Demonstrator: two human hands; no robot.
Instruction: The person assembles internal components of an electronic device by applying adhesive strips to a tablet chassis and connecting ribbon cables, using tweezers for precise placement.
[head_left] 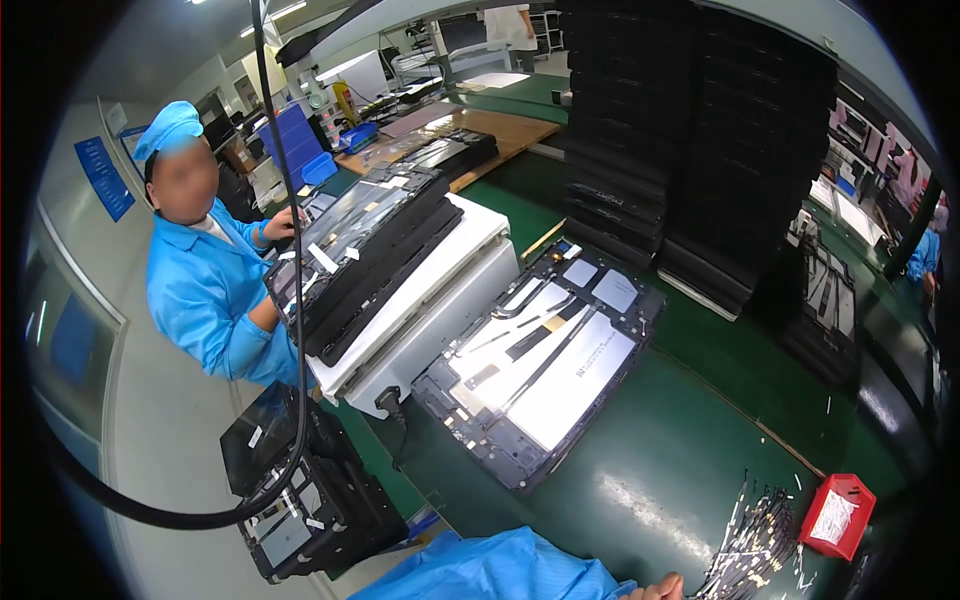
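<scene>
My left hand (655, 588) is at the lower edge, its blue sleeve (490, 568) coming in from the left. The frame cuts off most of this hand; the fingers that show look bent and pressed together, and whatever they hold is hidden. Just right of it lies a loose heap of thin black cables (748, 540) with small light and gold-coloured ends. Farther up on the green table (660, 440), an opened black laptop housing (540, 365) lies flat, showing pale battery panels and dark cables. My right hand is out of view.
A white machine (425, 315) carries stacked housings (370, 240), where a co-worker in blue (215, 280) has their hands. A red bin (838, 515) holds small white strips. Tall black stacks (625, 120) stand behind. More housings (295, 500) sit lower left; a black cable (300, 330) hangs down.
</scene>
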